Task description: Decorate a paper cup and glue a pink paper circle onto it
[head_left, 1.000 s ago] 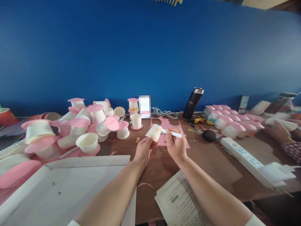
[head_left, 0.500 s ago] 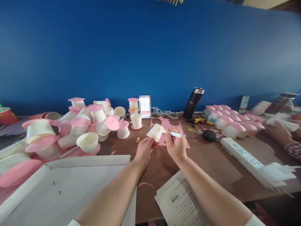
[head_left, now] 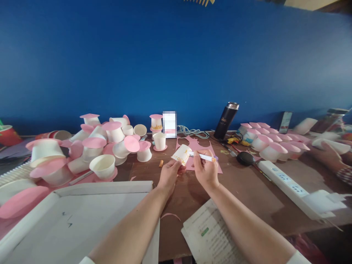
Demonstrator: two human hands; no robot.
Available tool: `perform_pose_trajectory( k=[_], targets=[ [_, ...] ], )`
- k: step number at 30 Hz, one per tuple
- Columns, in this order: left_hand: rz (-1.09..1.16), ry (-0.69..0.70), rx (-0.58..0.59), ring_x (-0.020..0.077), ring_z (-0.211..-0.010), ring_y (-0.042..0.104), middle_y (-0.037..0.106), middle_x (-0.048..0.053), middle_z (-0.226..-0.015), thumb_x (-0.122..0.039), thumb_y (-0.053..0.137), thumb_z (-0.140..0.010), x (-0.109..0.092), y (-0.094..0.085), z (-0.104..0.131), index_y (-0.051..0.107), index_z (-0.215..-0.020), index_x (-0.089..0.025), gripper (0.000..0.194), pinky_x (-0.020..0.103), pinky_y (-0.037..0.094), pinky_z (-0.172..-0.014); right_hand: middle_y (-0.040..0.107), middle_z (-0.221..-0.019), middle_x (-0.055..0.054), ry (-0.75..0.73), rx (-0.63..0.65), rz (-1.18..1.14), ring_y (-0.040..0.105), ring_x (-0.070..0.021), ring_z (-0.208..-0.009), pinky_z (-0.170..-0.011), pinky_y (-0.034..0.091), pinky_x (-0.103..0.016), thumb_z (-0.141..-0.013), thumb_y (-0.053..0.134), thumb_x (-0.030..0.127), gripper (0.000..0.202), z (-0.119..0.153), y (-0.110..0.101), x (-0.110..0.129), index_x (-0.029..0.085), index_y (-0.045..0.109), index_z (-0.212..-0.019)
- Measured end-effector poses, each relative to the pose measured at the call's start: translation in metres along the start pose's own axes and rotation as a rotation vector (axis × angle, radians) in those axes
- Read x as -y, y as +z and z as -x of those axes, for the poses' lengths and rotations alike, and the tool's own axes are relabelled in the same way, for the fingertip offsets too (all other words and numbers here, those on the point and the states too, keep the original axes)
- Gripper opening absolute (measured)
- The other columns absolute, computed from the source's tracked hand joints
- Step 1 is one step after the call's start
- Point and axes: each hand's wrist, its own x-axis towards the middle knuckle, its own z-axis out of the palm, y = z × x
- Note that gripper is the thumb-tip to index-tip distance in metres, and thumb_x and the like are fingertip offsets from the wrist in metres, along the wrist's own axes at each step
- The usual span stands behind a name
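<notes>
My left hand (head_left: 171,175) is closed on a white paper cup (head_left: 180,152) that lies tilted on its side and carries yellow-gold marks. In my right hand (head_left: 206,169) a white marker pen (head_left: 205,157) is pinched, its tip at the cup's side. Below and behind the cup lies a cut-out sheet of pink paper (head_left: 217,167). An orange pen cap (head_left: 161,163) rests on the table left of my left hand. Further back, a cup with yellow marks and a pink paper disc on top (head_left: 156,123) stands above a plain cup (head_left: 159,140).
A heap of white cups with pink discs (head_left: 95,146) fills the left, behind an open white box (head_left: 104,212). Rightward are a black flask (head_left: 226,120), a power strip (head_left: 286,185), rows of disc-topped cups (head_left: 272,150) and another person's hand (head_left: 327,157). Printed sheets (head_left: 209,234) lie near me.
The pen stays at the cup and both my hands hold nearly the same pose. At the right, the other person's hand and sleeve have shifted slightly.
</notes>
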Motion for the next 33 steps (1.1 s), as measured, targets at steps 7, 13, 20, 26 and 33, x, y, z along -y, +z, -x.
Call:
perform_pose_trajectory(
  k=[7,13,20,26,33],
  targets=[
    [-0.096,0.020,-0.023,0.0097,-0.057,0.057,0.061,0.002,-0.060,-0.026,0.063,-0.067,0.0036,-0.0021,-0.0033,0.060,-0.058,-0.014,0.015,0.021,0.044,-0.060,0.065,-0.069,-0.005,-0.006,0.016,-0.030,0.064,-0.0189,-0.063,-0.057,0.048,-0.027,-0.088,0.048,0.037,0.022,0.0008,0.0004,0.0004,0.017,0.058,-0.086],
    [-0.128,0.007,-0.018,0.0101,-0.056,0.058,0.063,0.002,-0.060,-0.027,0.063,-0.066,0.0008,-0.0001,-0.0004,0.059,-0.061,-0.014,0.015,0.020,0.043,-0.057,0.065,-0.069,-0.006,0.001,0.020,-0.024,0.065,-0.0189,-0.063,-0.057,0.048,-0.026,-0.088,0.048,0.037,0.021,0.0003,0.0015,-0.0019,0.017,0.057,-0.086],
    [-0.170,0.021,-0.029,0.0100,-0.054,0.057,0.062,0.002,-0.060,-0.029,0.063,-0.067,-0.0022,0.0017,0.0029,0.059,-0.059,-0.014,0.017,0.021,0.041,-0.055,0.066,-0.070,-0.006,0.004,0.015,-0.018,0.065,-0.0194,-0.066,-0.056,0.048,-0.026,-0.089,0.048,0.038,0.022,0.0004,0.0011,-0.0015,0.018,0.057,-0.087],
    [-0.180,0.040,0.000,0.0104,-0.056,0.057,0.062,0.002,-0.062,-0.030,0.063,-0.068,0.0003,-0.0003,0.0009,0.060,-0.062,-0.014,0.018,0.021,0.043,-0.057,0.067,-0.071,-0.007,-0.006,0.010,-0.014,0.066,-0.0206,-0.068,-0.056,0.048,-0.027,-0.088,0.048,0.037,0.022,0.0001,0.0010,0.0000,0.018,0.057,-0.085],
    [-0.179,0.048,0.012,0.0097,-0.056,0.057,0.061,0.002,-0.062,-0.029,0.061,-0.070,0.0024,-0.0014,-0.0002,0.058,-0.063,-0.013,0.018,0.020,0.043,-0.057,0.066,-0.071,-0.007,-0.022,0.008,-0.025,0.066,-0.0202,-0.068,-0.057,0.048,-0.026,-0.088,0.049,0.035,0.020,0.0002,0.0012,-0.0005,0.017,0.057,-0.085]
  ],
)
